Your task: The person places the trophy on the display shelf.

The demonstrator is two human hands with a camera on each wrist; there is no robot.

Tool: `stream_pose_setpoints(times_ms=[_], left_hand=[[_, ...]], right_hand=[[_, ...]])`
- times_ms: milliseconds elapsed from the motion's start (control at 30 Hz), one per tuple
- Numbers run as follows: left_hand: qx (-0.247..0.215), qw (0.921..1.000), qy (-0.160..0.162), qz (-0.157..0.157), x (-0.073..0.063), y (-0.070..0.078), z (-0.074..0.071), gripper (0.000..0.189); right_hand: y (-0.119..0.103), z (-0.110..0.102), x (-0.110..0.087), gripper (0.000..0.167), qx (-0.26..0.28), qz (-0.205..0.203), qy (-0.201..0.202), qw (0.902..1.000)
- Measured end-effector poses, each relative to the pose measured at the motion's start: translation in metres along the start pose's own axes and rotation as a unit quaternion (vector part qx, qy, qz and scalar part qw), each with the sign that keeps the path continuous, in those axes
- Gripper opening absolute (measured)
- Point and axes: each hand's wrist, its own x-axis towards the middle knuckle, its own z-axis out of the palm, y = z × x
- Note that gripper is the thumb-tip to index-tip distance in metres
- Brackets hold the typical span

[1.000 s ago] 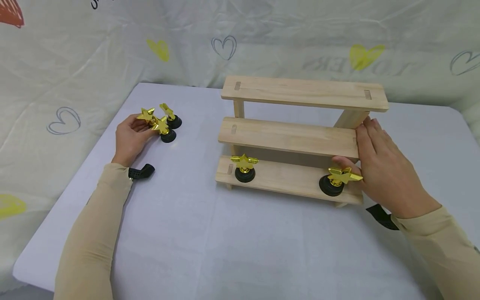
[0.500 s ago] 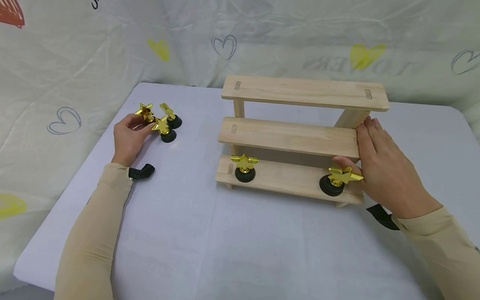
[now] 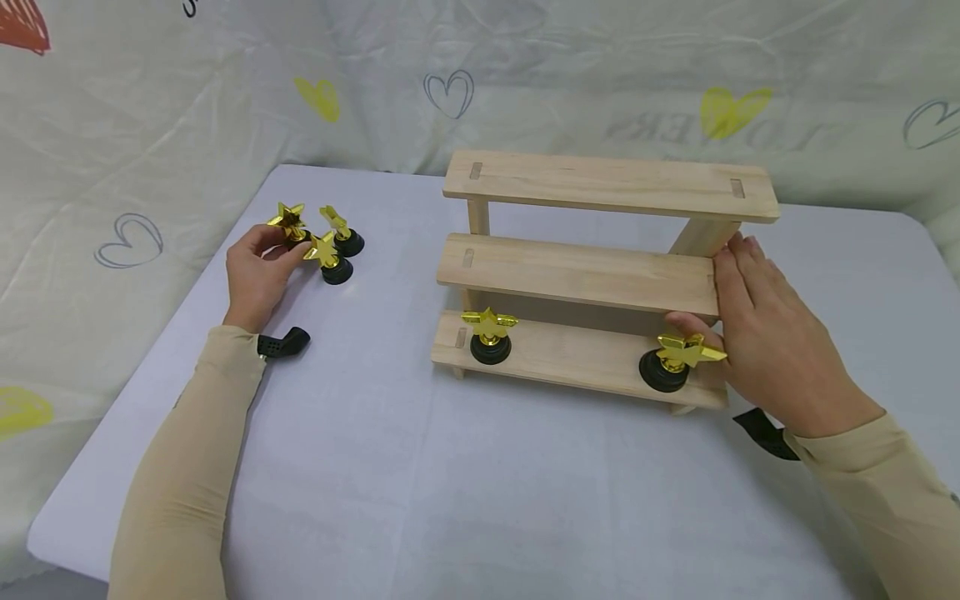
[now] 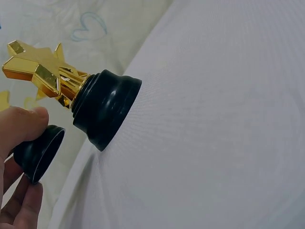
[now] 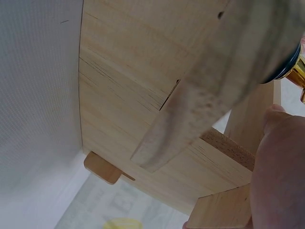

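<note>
My left hand [image 3: 258,275] pinches the black base of a gold star trophy [image 3: 288,218] between thumb and fingers. In the left wrist view that base [image 4: 39,152] is tilted, its underside edge showing. A second star trophy [image 3: 330,258] stands right beside the hand, and a third star trophy [image 3: 343,233] just behind it. My right hand [image 3: 787,350] lies with straight fingers against the right side of a three-tier wooden shelf [image 3: 577,271]. Its thumb reaches in front, below the middle tier. Two more trophies stand on the lowest tier, a left trophy [image 3: 490,337] and a right trophy [image 3: 670,364].
A white cloth covers the table [image 3: 525,492]. Printed white sheeting [image 3: 555,75] hangs behind and to the left of it. Black wrist-camera mounts [image 3: 283,342] stick out from both sleeves. In the right wrist view the shelf's side panel [image 5: 128,109] takes up the middle.
My left hand has shifted slightly left and away from me, and the star of the trophy it holds has turned and moved with it. The right hand and shelf stay put.
</note>
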Motion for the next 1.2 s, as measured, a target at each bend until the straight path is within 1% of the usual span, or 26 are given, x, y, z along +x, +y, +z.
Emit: stream_pose_setpoints(times_ms=[200, 333, 500, 667, 800, 900, 1000, 1133, 1200], left_hand=[[-0.017, 0.9998, 0.003, 0.010, 0.0003, 0.0009, 0.0007, 0.045], [-0.017, 0.9998, 0.000, 0.011, 0.0001, 0.0025, 0.0019, 0.044], [-0.020, 0.9998, -0.004, 0.003, -0.0002, 0.0046, 0.0029, 0.041], [-0.021, 0.9997, -0.009, -0.007, -0.0004, 0.0067, 0.0033, 0.044], [-0.020, 0.9998, -0.009, 0.002, -0.0001, 0.0072, 0.0036, 0.046], [-0.024, 0.9997, -0.007, 0.008, 0.0010, 0.0075, 0.0040, 0.045], [-0.035, 0.9993, -0.001, 0.012, 0.0026, 0.0075, 0.0039, 0.039], [-0.058, 0.9978, 0.007, 0.029, 0.0049, 0.0080, 0.0027, 0.031], [-0.066, 0.9972, 0.007, 0.034, 0.0053, 0.0095, 0.0016, 0.031]], right_hand=[[0.0009, 0.0013, 0.0005, 0.099, 0.002, -0.002, 0.001, 1.0000], [0.0022, 0.0021, -0.0004, 0.099, 0.000, 0.001, -0.005, 1.0000], [0.0035, 0.0035, -0.0018, 0.100, 0.004, 0.011, -0.016, 0.9998], [0.0052, 0.0050, -0.0018, 0.100, 0.005, 0.009, -0.015, 0.9998], [0.0062, 0.0056, -0.0020, 0.100, 0.007, 0.010, -0.019, 0.9997], [0.0068, 0.0058, -0.0020, 0.100, 0.008, 0.011, -0.019, 0.9997], [0.0071, 0.0056, -0.0018, 0.099, 0.005, 0.009, -0.013, 0.9999], [0.0070, 0.0044, -0.0020, 0.099, 0.005, 0.009, -0.011, 0.9999], [0.0071, 0.0036, -0.0017, 0.099, 0.004, 0.009, -0.013, 0.9999]])
